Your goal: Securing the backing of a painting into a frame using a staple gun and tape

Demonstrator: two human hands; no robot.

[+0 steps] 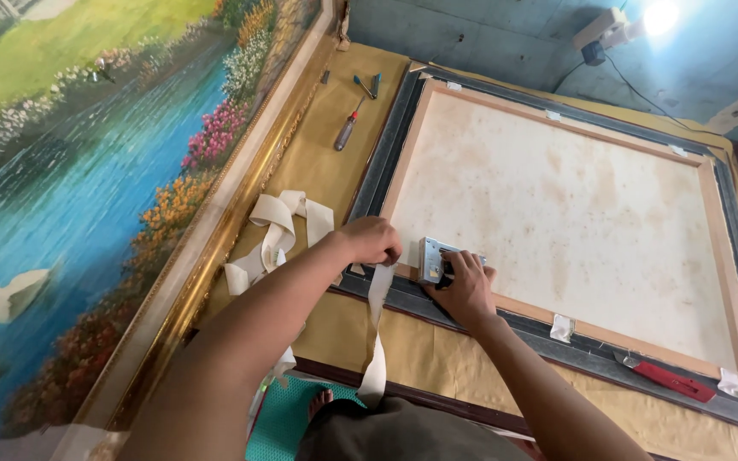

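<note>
At the near edge of the face-down picture frame [386, 128], about six o'clock from the pale canvas back [557, 205], we see both hands at work close together. The left hand [371, 240] is curled shut, its fingers pinching the upper end of a white cloth strip [377, 333] against the frame's dark moulding. From there the strip hangs toward six o'clock, across the tan paper-covered table [437, 358] and past its edge. The right hand [465, 286] sits just at three o'clock of the left one, gripping a metal staple gun [431, 259] that rests on the wooden stretcher bar; the fingers wrap over its body, and the tool's head lies just beside the strip's top end.

At nine o'clock from the hands a loose tangle of more white strip [279, 224] lies on the paper. Toward twelve o'clock, near the table's far side, a red-handled screwdriver [346, 130] lies beside the frame. At four o'clock from the right hand a red cutter [675, 382] lies on the frame's dark border, and small white tabs [561, 327] are set along the stretcher. A big landscape painting in a gilt frame [207, 248] leans along the nine o'clock side.
</note>
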